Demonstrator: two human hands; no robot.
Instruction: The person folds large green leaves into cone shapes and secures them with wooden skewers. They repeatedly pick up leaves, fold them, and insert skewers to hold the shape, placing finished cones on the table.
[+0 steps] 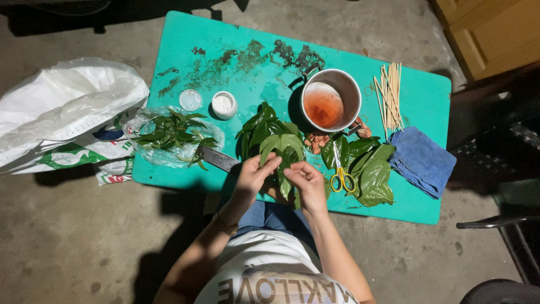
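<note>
On the turquoise surface (225, 39), near its front edge, both hands hold one glossy green leaf (283, 151). Its long axis runs toward the person, broad lobes away. Left hand (256, 173) and right hand (306, 181) fingers pinch its sides.

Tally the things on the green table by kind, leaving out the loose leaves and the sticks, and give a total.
Metal pot: 1
Yellow-handled scissors: 1
Blue cloth: 1
Knife blade: 1
Small white jar: 1
Round lid: 1
Clear plastic bag of leaves: 1
Total: 7
Both hands, left hand and right hand, hold a green leaf.
</note>
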